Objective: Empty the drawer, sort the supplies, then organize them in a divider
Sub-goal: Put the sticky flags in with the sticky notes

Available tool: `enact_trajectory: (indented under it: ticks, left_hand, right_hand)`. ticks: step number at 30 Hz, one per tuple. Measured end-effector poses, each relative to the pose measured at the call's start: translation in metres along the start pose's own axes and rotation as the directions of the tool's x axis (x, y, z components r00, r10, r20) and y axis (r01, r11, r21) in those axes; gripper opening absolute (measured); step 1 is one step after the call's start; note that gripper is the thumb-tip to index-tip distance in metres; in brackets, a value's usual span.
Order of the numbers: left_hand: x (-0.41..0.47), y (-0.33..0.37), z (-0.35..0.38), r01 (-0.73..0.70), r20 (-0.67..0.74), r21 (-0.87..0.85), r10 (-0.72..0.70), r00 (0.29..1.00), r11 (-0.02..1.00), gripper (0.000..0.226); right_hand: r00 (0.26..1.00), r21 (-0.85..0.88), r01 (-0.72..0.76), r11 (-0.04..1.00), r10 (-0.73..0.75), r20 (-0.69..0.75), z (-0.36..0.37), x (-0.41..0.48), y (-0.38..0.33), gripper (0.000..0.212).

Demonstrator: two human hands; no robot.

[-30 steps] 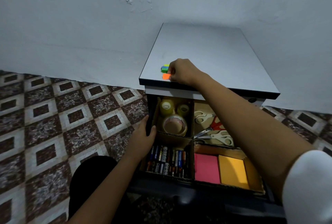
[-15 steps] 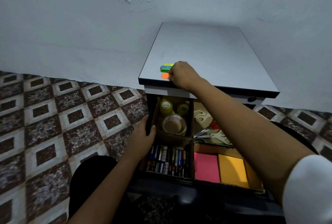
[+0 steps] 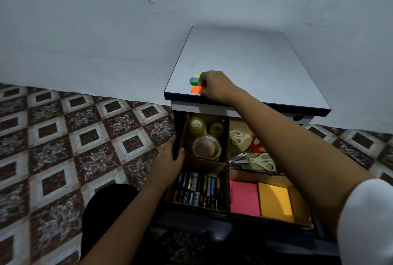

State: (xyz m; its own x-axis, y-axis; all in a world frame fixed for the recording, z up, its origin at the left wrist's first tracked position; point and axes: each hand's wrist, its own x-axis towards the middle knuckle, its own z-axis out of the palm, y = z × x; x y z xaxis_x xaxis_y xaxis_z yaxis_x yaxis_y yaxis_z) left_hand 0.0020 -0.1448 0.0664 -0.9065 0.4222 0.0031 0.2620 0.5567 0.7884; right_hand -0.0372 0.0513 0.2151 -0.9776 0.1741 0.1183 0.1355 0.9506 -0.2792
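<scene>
The open drawer (image 3: 212, 225) holds a cardboard divider (image 3: 227, 163) with tape rolls (image 3: 206, 147) at the back left, batteries (image 3: 198, 189) at the front left, scissors (image 3: 255, 154) at the back right, and pink (image 3: 244, 198) and orange sticky pads (image 3: 275, 201) at the front right. On the cabinet top (image 3: 244, 62) lie small sticky flags, green, blue and yellow (image 3: 194, 80), with an orange one (image 3: 195, 89) beside them. My right hand (image 3: 214, 86) rests fingers-down on these flags. My left hand (image 3: 170, 158) grips the drawer's left wall.
The white cabinet stands against a pale wall (image 3: 106, 30). Patterned brown and white floor tiles (image 3: 74, 147) spread to the left. My knee in dark cloth (image 3: 106, 211) is below the drawer's front left.
My right hand has shifted slightly on the flags and the orange flag shows more. The left hand has stayed on the drawer's wall.
</scene>
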Motion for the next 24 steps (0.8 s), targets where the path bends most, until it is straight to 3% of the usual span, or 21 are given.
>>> enact_trajectory:
  ticks: [5, 13, 24]
  left_hand:
    - [0.000, 0.000, 0.000, 0.002, 0.005, -0.016, -0.002, 1.000, 1.000, 0.056]
    - [0.000, 0.000, 0.001, 0.010, 0.007, -0.041, -0.010, 1.000, 0.999, 0.056]
    - [0.000, -0.001, 0.000, 0.026, 0.018, -0.030, -0.026, 1.000, 0.999, 0.056]
  right_hand:
    - [0.992, 0.054, 0.056, 0.997, -0.049, -0.118, -0.008, -0.004, 0.009, 0.023]
    - [0.991, 0.082, 0.091, 0.992, -0.083, -0.100, 0.001, -0.008, 0.020, 0.030]
    - [0.992, 0.151, 0.033, 0.988, -0.014, -0.124, 0.001, -0.013, 0.018, 0.027]
